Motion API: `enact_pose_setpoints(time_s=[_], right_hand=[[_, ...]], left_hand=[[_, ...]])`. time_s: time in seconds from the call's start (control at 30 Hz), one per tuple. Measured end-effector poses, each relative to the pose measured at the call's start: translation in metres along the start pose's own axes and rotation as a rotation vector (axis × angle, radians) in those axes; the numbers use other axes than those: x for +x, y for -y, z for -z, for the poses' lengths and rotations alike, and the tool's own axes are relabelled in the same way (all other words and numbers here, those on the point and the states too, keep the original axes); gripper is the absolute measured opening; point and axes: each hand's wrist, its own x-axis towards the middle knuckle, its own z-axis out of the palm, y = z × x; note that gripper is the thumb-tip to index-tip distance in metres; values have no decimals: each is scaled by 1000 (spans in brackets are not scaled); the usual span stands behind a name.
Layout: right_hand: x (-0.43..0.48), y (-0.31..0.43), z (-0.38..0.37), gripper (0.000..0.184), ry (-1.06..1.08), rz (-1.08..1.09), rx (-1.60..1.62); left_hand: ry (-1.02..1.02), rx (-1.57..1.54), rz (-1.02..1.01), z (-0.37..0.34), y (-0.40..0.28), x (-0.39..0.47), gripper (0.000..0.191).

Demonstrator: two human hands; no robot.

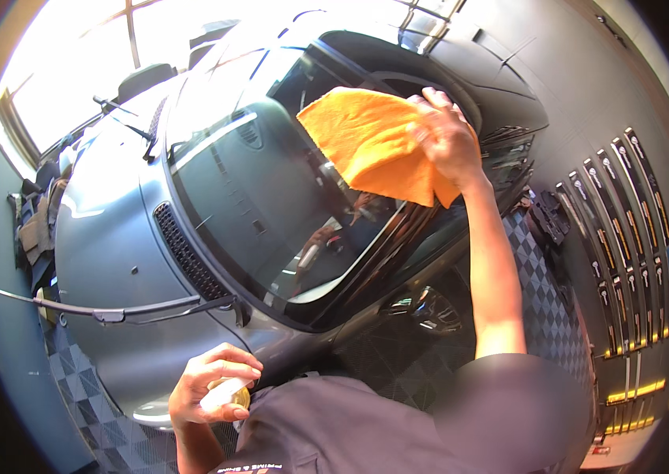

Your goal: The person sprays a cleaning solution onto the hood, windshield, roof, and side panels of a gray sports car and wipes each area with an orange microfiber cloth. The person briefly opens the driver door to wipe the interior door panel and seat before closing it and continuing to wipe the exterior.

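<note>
My right hand (444, 139) lies on an orange cloth (370, 142) spread over the upper side of a dark grey car's windshield (251, 195). The fingers are partly blurred, so whether they pinch the cloth or only press it flat does not show. Low in the view, near my torso and beside the car's fender, my left hand (216, 385) is curled around a small round container with a gold-coloured side (242, 398). Something white (223, 393), of a kind I cannot make out, is in the same hand.
A raised wiper arm (174, 305) sticks out over the hood (115, 237). Another wiper (127, 121) stands up farther away. The door mirror (429, 311) juts out below the windshield. Wrapped wiper blades (625, 207) hang on the wall at right, above checkered floor tiles (548, 308).
</note>
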Motion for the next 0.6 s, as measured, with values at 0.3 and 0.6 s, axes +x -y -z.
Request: enact_pose_setpoints(time_s=[0.3,0.6], right_hand=[[-169,279,-202,55,153,202,-652],[-18,51,-149,42,-150,-105,-527]], left_hand=[[104,119,-71,0,5,26,63],[18,134,-90,17,2,17,65]])
